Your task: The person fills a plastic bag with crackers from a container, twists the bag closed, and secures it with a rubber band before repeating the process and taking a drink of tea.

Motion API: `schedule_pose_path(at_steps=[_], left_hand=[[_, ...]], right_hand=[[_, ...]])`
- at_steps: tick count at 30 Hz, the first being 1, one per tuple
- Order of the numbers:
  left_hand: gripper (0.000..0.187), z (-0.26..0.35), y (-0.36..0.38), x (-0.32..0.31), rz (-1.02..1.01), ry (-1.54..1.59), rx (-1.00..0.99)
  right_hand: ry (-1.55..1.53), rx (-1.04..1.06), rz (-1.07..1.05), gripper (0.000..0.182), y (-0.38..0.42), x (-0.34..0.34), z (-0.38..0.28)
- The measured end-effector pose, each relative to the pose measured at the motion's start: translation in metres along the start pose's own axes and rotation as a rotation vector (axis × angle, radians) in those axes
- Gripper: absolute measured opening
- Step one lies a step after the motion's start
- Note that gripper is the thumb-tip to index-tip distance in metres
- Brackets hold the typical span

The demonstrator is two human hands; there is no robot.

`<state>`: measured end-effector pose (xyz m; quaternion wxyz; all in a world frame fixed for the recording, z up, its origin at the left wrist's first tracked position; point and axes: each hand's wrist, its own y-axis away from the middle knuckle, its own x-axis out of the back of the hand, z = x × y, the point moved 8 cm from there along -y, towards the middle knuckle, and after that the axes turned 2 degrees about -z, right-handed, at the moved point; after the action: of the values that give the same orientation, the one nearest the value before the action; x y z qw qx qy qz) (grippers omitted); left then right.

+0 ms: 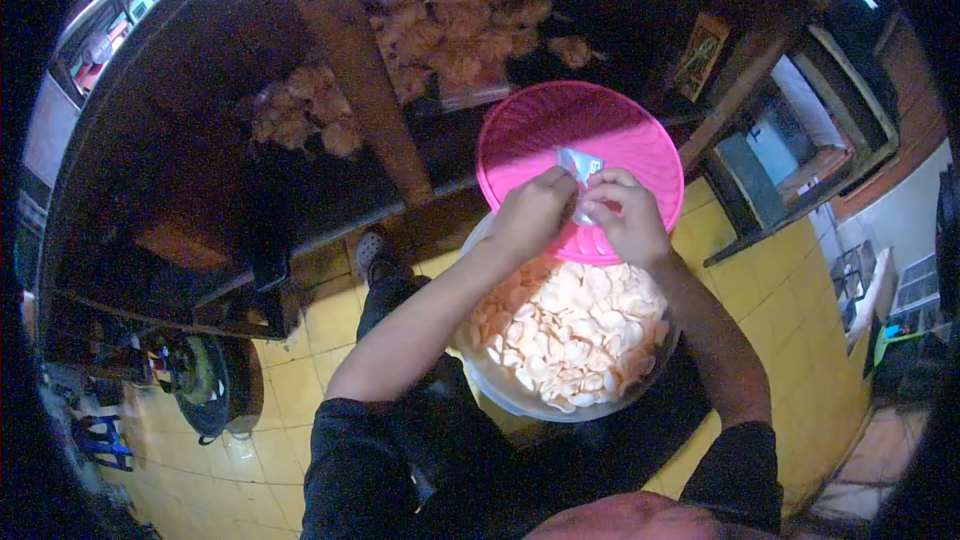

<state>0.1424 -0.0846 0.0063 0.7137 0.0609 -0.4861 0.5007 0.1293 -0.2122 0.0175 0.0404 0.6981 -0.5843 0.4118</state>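
Over a pink round ribbed tray [520,125], both hands meet at a small clear plastic bag [581,162] with a printed mark on it. My left hand [537,208] pinches it from the left, fingers closed. From the right, my right hand [630,216] grips it between thumb and fingers. Part of the bag is hidden by the fingers. Below my hands a large translucent tub [515,403] holds a heap of pale, thin, chip-like crackers [575,330]. The tray overlaps the far part of the tub in this view.
Clear bags of orange-brown snacks [455,30] lie on a dark wooden shelf [350,60], with more bags [305,110] to the left. A black wok-like pan [210,400] rests on the yellow tiled floor [320,330]. At right stands a wooden frame [850,80].
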Motion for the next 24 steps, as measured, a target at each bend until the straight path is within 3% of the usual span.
schedule_pose_path(at_steps=[4,6,7,12,14,16,17,18,20,22,24], left_hand=[[0.018,-0.033,-0.008,-0.003,0.171,0.09,-0.016],[0.02,-0.04,-0.009,0.004,0.223,0.108,-0.032],[0.021,-0.044,-0.009,0.007,0.214,0.11,-0.002],[0.031,-0.06,-0.005,0.015,0.142,0.041,-0.075],[0.036,-0.031,0.008,0.043,0.231,-0.068,-0.047],[0.038,-0.026,0.02,0.069,0.363,0.068,0.116],[0.031,-0.017,0.022,0.074,0.383,0.053,0.125],[0.031,-0.001,0.026,0.076,0.356,0.055,0.148],[0.03,0.013,0.036,0.058,0.173,0.52,0.358],[0.031,0.038,0.04,0.039,0.092,0.659,0.182],[0.029,0.052,0.047,0.04,0.017,0.623,0.229]], right_hand=[[-0.103,0.034,0.012,0.009,-0.003,0.019,-0.011],[-0.458,-0.263,0.104,0.009,0.003,0.034,0.01],[-0.491,-0.284,0.161,0.009,0.005,0.044,0.005],[-0.239,-0.238,0.305,0.004,0.019,0.083,0.026],[-0.387,-0.358,0.328,0.005,0.026,0.089,0.031],[-0.44,-0.405,0.299,0.011,0.029,0.086,0.024],[-0.52,-0.408,0.319,0.015,0.029,0.08,0.013],[-0.605,-0.424,0.336,0.018,0.032,0.073,0.004],[-0.636,-0.494,0.303,0.024,0.032,0.057,-0.002],[-0.655,-0.393,0.132,0.028,0.026,0.029,-0.025],[-0.801,-0.439,0.058,0.028,0.026,0.004,-0.04]])
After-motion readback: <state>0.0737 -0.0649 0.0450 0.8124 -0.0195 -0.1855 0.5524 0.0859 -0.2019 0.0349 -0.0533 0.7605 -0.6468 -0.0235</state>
